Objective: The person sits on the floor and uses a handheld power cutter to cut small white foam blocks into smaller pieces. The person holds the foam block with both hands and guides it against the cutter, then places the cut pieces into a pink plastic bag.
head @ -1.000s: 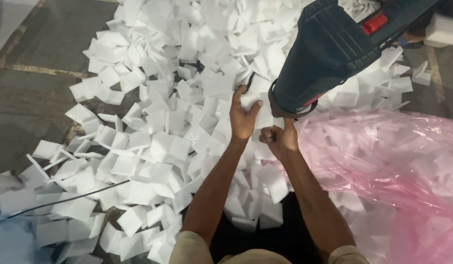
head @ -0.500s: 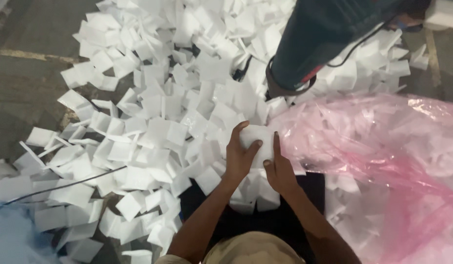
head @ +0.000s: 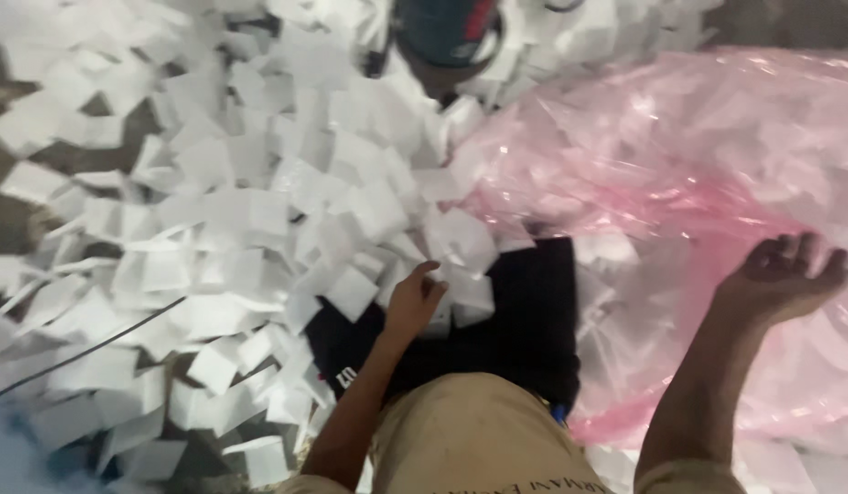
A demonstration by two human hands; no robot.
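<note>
The white foam pieces [head: 250, 220] lie in a deep, loose heap ahead of and to the left of the person's lap. The left hand [head: 415, 297] rests at the near edge of that heap, fingers curled down onto a piece just beside the black cloth [head: 525, 311]; whether they actually grip it or only press on it cannot be told, since the fingertips are turned away. More pieces touch the knuckles on the far side and spill off to the left.

The right hand [head: 785, 274] is well apart from the left, out to the right, palm up and fingers spread loose, empty, lying against the thin pink plastic bag [head: 680, 155]. Foam pieces show dimly through the bag's film around and below those fingers.

Beyond the left fingers, at the far edge of the heap, stands a dark blue power tool [head: 442, 32].

The likely trouble: the foam is light and piled loosely, so a quick sweep could scatter it, and the film looks thin enough that spread fingers could tear it or let the bag's mouth sag.
</note>
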